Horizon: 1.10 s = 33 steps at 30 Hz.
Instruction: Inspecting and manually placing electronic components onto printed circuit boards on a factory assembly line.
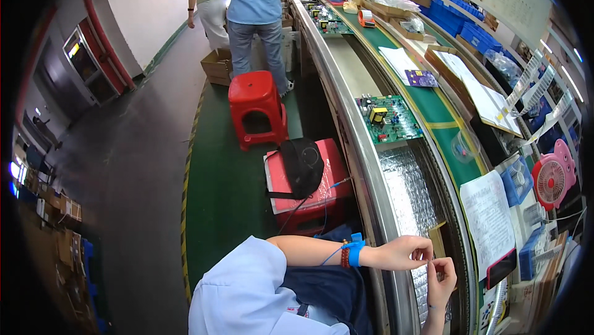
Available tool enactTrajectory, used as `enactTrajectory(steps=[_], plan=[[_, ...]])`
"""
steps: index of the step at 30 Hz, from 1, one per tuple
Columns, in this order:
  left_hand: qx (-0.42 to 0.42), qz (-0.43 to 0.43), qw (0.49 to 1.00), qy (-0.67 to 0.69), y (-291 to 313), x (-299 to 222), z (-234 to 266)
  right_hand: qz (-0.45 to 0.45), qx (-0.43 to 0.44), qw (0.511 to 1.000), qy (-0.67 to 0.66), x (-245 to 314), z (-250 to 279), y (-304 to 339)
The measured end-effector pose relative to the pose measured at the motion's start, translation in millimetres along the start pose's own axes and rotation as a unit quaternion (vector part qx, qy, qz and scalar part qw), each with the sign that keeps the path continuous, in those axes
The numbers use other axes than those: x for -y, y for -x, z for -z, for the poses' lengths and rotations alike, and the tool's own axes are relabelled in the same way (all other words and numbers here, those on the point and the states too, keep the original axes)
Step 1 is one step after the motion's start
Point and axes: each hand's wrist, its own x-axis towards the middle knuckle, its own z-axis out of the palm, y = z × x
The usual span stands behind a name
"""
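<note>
My left hand [401,253] reaches in over the metal-edged conveyor line, its fingers curled in a pinch. A blue wrist strap [355,249] and a red bead bracelet [345,253] circle that wrist. Just below it, my right hand [441,280] is also pinched, its fingertips nearly meeting those of the left. Whatever lies between the fingertips is too small to make out. Under both hands runs the line's silvery lining [403,189]. Farther up the line sits a green circuit board [391,118] crowded with components.
A phone [500,269] and printed sheets [489,217] lie on the right bench, near a pink fan [552,179]. Red stools [255,103] stand left of the line, one under a black bag [303,165]. Beyond, a person in blue [260,0] stands at the line.
</note>
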Motion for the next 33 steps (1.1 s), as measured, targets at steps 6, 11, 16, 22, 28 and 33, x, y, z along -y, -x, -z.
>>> enactTrajectory(steps=[6, 11, 16, 22, 28, 33], plan=[[0.025, 0.002, 0.999, -0.02, -0.4, 3.1, 7.0, -0.033, 0.012, 0.999, -0.002, -3.3, -0.1, 2.2], [-0.108, -0.008, 0.986, -0.128, -12.2, 17.7, 60.3, -0.067, -0.01, 0.997, -0.024, -19.1, 14.1, 12.6], [-0.408, -0.068, 0.873, -0.258, -50.0, 48.6, 178.2, -0.122, -0.072, 0.989, -0.041, -40.8, 42.6, 40.1], [-0.503, -0.024, 0.751, -0.427, -64.9, 103.5, 305.0, -0.157, -0.167, 0.972, -0.049, -51.2, 68.1, 80.5], [-0.382, 0.107, 0.725, -0.563, -76.0, 128.0, 360.6, -0.202, -0.223, 0.953, -0.015, -65.1, 88.9, 123.4], [-0.322, 0.141, 0.744, -0.569, -92.8, 119.4, 347.9, -0.229, -0.249, 0.941, 0.0, -80.7, 100.7, 159.2]])
